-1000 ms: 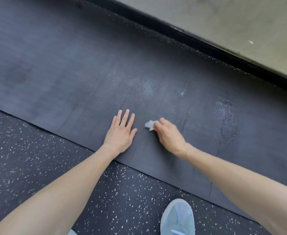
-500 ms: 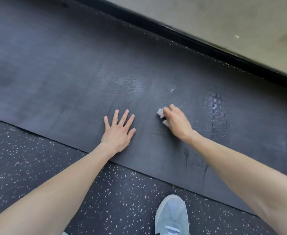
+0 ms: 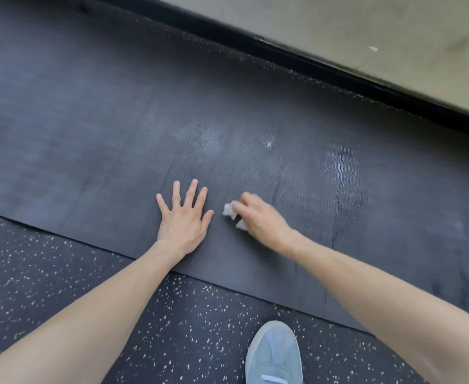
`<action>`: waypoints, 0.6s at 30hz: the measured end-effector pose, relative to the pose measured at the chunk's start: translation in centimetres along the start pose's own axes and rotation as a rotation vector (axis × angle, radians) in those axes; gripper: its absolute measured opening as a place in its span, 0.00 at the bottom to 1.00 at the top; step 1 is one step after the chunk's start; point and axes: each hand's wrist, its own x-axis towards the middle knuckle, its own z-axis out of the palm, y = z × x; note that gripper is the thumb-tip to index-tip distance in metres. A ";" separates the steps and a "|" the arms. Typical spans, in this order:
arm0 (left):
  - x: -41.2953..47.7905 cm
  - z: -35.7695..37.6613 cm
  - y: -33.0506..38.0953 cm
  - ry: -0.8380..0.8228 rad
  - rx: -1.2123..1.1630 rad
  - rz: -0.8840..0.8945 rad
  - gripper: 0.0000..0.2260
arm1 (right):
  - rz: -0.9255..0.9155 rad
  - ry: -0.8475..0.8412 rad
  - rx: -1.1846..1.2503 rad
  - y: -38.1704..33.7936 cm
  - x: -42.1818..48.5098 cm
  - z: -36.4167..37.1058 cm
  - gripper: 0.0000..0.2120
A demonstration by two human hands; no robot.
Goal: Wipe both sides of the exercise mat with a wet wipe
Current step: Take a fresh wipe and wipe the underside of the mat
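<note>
The right hand (image 3: pixel 263 220), fingers curled, grips a crumpled white wet wipe (image 3: pixel 228 209) and presses it against the dark exercise mat (image 3: pixel 117 134) just right of the frame's centre. Close beside it, to the left, the left hand (image 3: pixel 183 221) lies flat on the mat with fingers spread and straight, holding nothing. The mat runs unrolled across the middle of the frame, its ridged surface glistening in a wet patch (image 3: pixel 344 173) to the right of the wiping hand. Its near edge lies on a black speckled floor (image 3: pixel 34 273), where a pale blue shoe (image 3: pixel 273 356) points up from the bottom edge. A black strip (image 3: pixel 311 62) borders the mat's far side, with a pale surface (image 3: pixel 394 37) filling the upper right. Compared with half a second earlier, the wipe has slid down and left, nearer the left hand, which has kept its place.
</note>
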 end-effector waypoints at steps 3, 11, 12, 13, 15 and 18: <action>0.1 -0.6 0.1 -0.002 0.030 0.012 0.29 | 0.258 0.066 -0.060 4.9 2.1 -2.3 0.07; 5.2 -2.5 1.6 0.078 -0.005 0.163 0.32 | -0.005 0.029 0.015 0.1 1.3 1.3 0.06; 6.0 -2.7 2.0 0.087 0.005 0.177 0.32 | -0.067 -0.010 0.031 -0.2 1.2 1.4 0.07; 6.6 -2.8 2.1 0.083 0.015 0.185 0.33 | -0.104 -0.036 0.044 0.2 1.4 1.2 0.07; 7.3 -2.7 1.9 0.048 0.000 0.183 0.34 | -0.105 -0.064 0.021 2.7 2.7 0.2 0.09; 7.1 -2.3 1.4 0.052 -0.061 0.174 0.34 | 0.122 0.002 -0.013 9.0 5.5 -2.5 0.15</action>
